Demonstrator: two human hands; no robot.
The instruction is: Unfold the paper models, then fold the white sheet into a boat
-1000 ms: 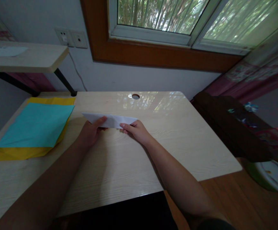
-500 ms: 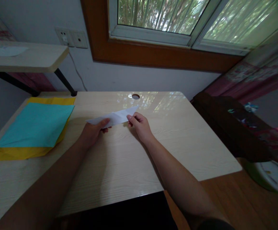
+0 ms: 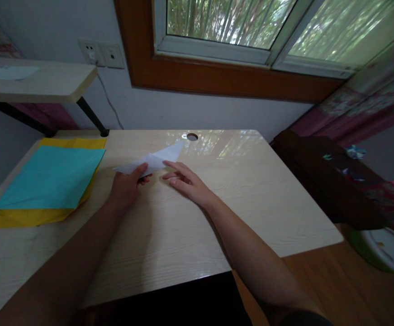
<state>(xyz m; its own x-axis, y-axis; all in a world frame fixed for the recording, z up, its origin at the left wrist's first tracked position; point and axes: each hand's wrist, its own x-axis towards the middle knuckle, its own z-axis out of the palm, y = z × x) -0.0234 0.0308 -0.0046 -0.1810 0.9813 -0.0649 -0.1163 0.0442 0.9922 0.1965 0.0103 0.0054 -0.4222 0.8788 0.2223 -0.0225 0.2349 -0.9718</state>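
Toward the table's far edge, my left hand pinches the folded white paper, its right tip raised. My right hand lies open, fingers spread, just beside it. Held one-handed, the paper could twist and spoil its creases.

Left hand: fingers pinched closed, pointing to 1 o'clock. Right hand: flat, fingers extended toward 10 o'clock.
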